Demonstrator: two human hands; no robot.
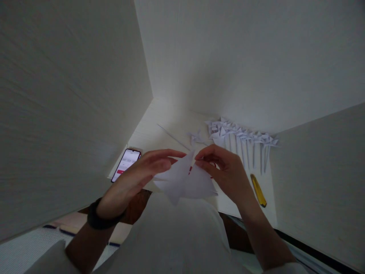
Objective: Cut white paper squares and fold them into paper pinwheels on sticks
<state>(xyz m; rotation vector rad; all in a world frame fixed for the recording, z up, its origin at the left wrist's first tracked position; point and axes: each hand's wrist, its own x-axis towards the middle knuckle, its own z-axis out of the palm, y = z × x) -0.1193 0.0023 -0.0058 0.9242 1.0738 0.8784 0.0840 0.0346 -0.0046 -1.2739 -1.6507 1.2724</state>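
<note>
Just above my lap is a sheet of white paper (196, 184) with cut or folded flaps, its pointed corners standing up. With thumb and forefinger, my right hand (224, 167) pinches a raised corner near the middle. My left hand (151, 165) is at the paper's left side, fingers stretched out and their tips close to that raised part; whether they touch it is unclear. Something red (190, 170) shows through a gap in the paper and beside my right fingers, mostly hidden.
Behind my right hand lies a row of white paper pinwheels (242, 133) on thin sticks. Another folded paper piece (196, 137) and a thin stick (171, 135) lie beside them. A yellow box cutter (258, 190) is at right, a lit phone (125, 163) at left. Pale walls enclose the surface.
</note>
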